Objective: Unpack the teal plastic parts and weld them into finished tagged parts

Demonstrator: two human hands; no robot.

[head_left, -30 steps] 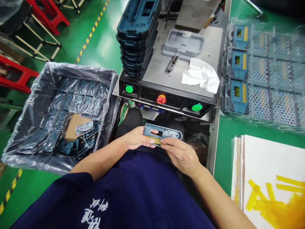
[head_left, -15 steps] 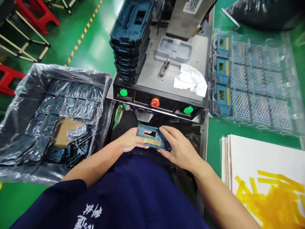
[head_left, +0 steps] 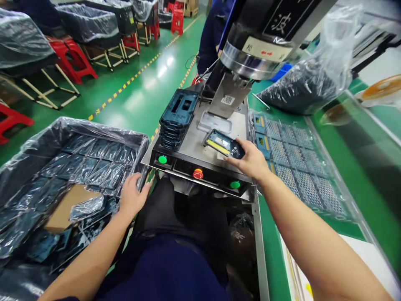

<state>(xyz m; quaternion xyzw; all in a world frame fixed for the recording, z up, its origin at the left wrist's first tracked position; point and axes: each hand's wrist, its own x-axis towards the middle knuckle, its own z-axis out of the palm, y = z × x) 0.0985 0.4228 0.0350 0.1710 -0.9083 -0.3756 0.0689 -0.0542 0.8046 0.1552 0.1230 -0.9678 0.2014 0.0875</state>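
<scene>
My right hand (head_left: 250,159) grips the right end of a dark blue plastic housing (head_left: 236,149) with a yellow strip along its near side. It holds the housing, tilted, over the machine's metal plate (head_left: 191,148). Just behind lies a pale grey fixture (head_left: 203,123), under the metal head (head_left: 229,97) of the press. My left hand (head_left: 133,195) is open, fingers apart, beside the right edge of the plastic-lined bin (head_left: 103,128). To the left on the plate stands a stack of dark blue housings (head_left: 179,115).
Two green buttons (head_left: 162,159) and a red stop button (head_left: 198,174) line the machine's front. On the right bench lies a clear tray (head_left: 302,156) of parts. A black bag (head_left: 300,90) sits behind it. Another person (head_left: 210,35) stands beyond the machine.
My right hand has carried the housing forward from near my lap to above the machine plate. My left hand has let go and moved left to the bin's edge. The view has tilted up.
</scene>
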